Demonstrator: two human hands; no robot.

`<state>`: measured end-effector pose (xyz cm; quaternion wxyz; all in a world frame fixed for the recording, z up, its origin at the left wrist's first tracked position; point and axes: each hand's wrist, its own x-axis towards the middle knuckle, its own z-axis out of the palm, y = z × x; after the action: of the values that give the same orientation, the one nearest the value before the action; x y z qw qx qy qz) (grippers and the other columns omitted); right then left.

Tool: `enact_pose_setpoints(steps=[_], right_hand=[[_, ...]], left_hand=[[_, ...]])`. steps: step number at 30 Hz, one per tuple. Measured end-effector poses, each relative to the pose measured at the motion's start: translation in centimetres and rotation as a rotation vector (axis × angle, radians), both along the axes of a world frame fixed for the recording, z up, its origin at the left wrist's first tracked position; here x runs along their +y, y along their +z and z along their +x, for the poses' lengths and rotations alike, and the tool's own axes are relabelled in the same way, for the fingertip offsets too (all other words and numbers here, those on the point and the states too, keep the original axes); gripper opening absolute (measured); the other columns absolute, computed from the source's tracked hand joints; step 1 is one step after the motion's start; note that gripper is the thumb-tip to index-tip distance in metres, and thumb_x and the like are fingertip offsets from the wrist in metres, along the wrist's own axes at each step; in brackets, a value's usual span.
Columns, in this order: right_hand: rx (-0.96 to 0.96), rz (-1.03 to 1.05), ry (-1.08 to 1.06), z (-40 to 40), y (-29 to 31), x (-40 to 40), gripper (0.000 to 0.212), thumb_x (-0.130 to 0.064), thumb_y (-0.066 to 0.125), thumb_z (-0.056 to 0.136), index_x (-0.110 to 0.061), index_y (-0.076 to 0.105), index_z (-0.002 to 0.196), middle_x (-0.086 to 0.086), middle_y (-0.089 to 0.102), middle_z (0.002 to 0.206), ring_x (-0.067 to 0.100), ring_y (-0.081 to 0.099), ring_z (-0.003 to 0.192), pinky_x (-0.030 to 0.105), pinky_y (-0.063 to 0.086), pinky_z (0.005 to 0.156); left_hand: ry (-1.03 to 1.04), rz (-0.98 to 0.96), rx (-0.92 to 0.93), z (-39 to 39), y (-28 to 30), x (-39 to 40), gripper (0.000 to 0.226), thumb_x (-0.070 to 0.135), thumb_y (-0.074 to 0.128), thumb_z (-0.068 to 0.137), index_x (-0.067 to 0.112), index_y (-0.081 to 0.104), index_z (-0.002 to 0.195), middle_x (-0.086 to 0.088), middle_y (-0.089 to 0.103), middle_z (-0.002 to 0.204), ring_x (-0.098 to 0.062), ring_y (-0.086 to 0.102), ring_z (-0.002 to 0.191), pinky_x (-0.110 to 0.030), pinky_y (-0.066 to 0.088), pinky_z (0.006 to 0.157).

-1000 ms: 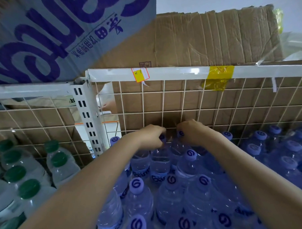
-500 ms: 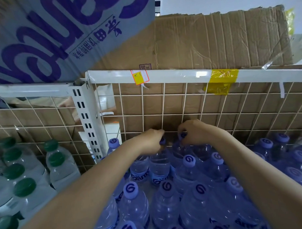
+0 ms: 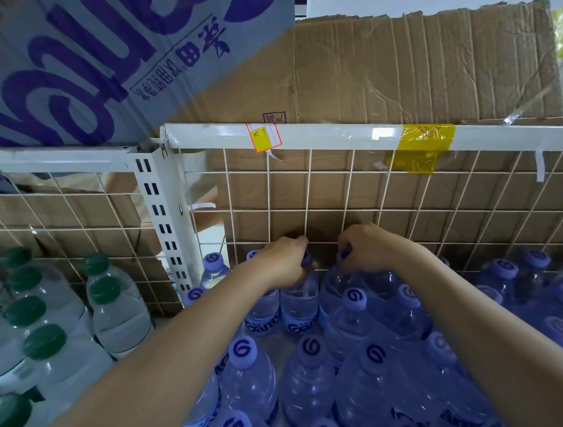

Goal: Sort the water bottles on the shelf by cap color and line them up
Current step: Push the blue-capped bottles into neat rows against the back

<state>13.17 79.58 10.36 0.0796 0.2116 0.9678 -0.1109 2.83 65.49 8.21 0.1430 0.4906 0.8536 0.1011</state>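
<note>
Since a second ago, barely shifted: left hand [image 3: 283, 261] and right hand [image 3: 366, 250] still pinching purple caps [image 3: 307, 258] at 12 o'clock by the mesh [image 3: 337, 192]. Back row nearly aligned; green caps [image 3: 43, 341] at 9.

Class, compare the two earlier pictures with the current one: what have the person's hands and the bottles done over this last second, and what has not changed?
Very little moved. The left hand and the right hand stay closed on the caps of two purple-capped bottles at the back row against the wire grid, drawing slightly apart. Nothing was picked up or released. The green-capped bottles remain grouped on the left and the cardboard box above is unchanged.
</note>
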Motion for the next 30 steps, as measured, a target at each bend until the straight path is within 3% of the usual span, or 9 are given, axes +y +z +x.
enact_pose_setpoints(steps=[4, 7, 11, 14, 18, 21, 25, 27, 30], right_hand=[[0.025, 0.036, -0.02, -0.4, -0.7, 0.0, 0.025, -0.039, 0.071, 0.081, -0.017, 0.059, 0.087, 0.003, 0.057, 0.09, 0.02, 0.053, 0.081, 0.028, 0.041, 0.064], [0.01, 0.053, -0.022, -0.6, -0.9, -0.2, 0.028, -0.041, 0.07, 0.082, -0.017, 0.059, 0.09, 0.001, 0.052, 0.081, 0.019, 0.052, 0.076, 0.028, 0.041, 0.063], [0.012, 0.039, -0.047, -0.7, -1.1, -0.2, 0.031, -0.043, 0.068, 0.084, -0.015, 0.06, 0.095, -0.002, 0.049, 0.077, 0.018, 0.053, 0.077, 0.029, 0.042, 0.064], [0.006, 0.082, -0.045, -0.5, -1.1, -0.4, 0.038, -0.046, 0.066, 0.084, -0.014, 0.061, 0.105, 0.0, 0.053, 0.088, 0.02, 0.053, 0.082, 0.03, 0.043, 0.066], [-0.017, 0.144, -0.058, 0.0, -0.7, -1.2, 0.039, -0.05, 0.065, 0.084, -0.018, 0.06, 0.106, 0.004, 0.06, 0.105, 0.022, 0.054, 0.086, 0.03, 0.042, 0.068], [0.035, 0.272, -0.077, 0.2, 0.4, -2.6, 0.045, -0.053, 0.064, 0.084, -0.017, 0.06, 0.109, 0.005, 0.059, 0.112, 0.026, 0.058, 0.099, 0.031, 0.041, 0.07], [0.258, 0.246, 0.025, -0.6, 1.8, -6.1, 0.032, -0.049, 0.062, 0.086, -0.02, 0.058, 0.099, 0.003, 0.061, 0.109, 0.026, 0.058, 0.101, 0.032, 0.043, 0.073], [0.23, 0.171, 0.11, -0.9, 2.2, -8.0, 0.03, -0.049, 0.06, 0.088, -0.02, 0.059, 0.095, -0.001, 0.058, 0.097, 0.023, 0.058, 0.093, 0.031, 0.043, 0.071], [0.207, -0.044, 0.22, -0.9, 2.0, -10.3, 0.03, -0.047, 0.064, 0.086, -0.017, 0.065, 0.09, -0.004, 0.06, 0.089, 0.017, 0.057, 0.083, 0.032, 0.046, 0.069]], left_hand=[[0.029, -0.021, -0.014, 0.2, 0.2, 0.3, 0.013, 0.015, 0.053, 0.092, 0.016, 0.045, 0.102, 0.001, 0.042, 0.08, -0.021, 0.047, 0.076, -0.029, 0.035, 0.059], [0.017, -0.051, -0.02, 0.2, 0.3, 0.4, 0.025, 0.019, 0.055, 0.093, 0.013, 0.048, 0.117, -0.003, 0.047, 0.089, -0.022, 0.049, 0.08, -0.03, 0.037, 0.063], [0.02, -0.049, -0.023, -0.1, 0.0, 0.2, 0.029, 0.02, 0.056, 0.092, 0.014, 0.049, 0.12, -0.008, 0.055, 0.104, -0.023, 0.052, 0.086, -0.032, 0.04, 0.067], [0.038, -0.011, -0.047, -0.4, 0.2, -0.2, 0.024, 0.017, 0.055, 0.091, 0.01, 0.051, 0.114, -0.011, 0.057, 0.105, -0.024, 0.055, 0.088, -0.033, 0.042, 0.068], [0.099, 0.221, -0.056, -0.4, 2.4, -2.7, 0.036, 0.027, 0.06, 0.091, 0.015, 0.053, 0.124, -0.003, 0.06, 0.106, -0.02, 0.058, 0.095, -0.031, 0.047, 0.079], [0.156, 0.277, -0.01, -1.1, 4.7, -5.7, 0.031, 0.031, 0.062, 0.09, 0.015, 0.06, 0.117, -0.002, 0.062, 0.109, -0.018, 0.058, 0.095, -0.028, 0.046, 0.08], [0.193, 0.025, 0.062, -1.6, 5.7, -9.6, 0.029, 0.038, 0.063, 0.087, 0.016, 0.063, 0.106, -0.001, 0.062, 0.105, -0.015, 0.057, 0.09, -0.03, 0.048, 0.074], [0.191, -0.132, 0.089, -1.4, 5.3, -10.9, 0.03, 0.039, 0.065, 0.086, 0.014, 0.064, 0.104, -0.004, 0.062, 0.104, -0.016, 0.056, 0.087, -0.028, 0.045, 0.071], [0.189, -0.234, 0.098, -1.4, 4.5, -12.5, 0.033, 0.037, 0.068, 0.083, 0.013, 0.064, 0.106, -0.006, 0.062, 0.108, -0.022, 0.058, 0.097, -0.032, 0.048, 0.08]])
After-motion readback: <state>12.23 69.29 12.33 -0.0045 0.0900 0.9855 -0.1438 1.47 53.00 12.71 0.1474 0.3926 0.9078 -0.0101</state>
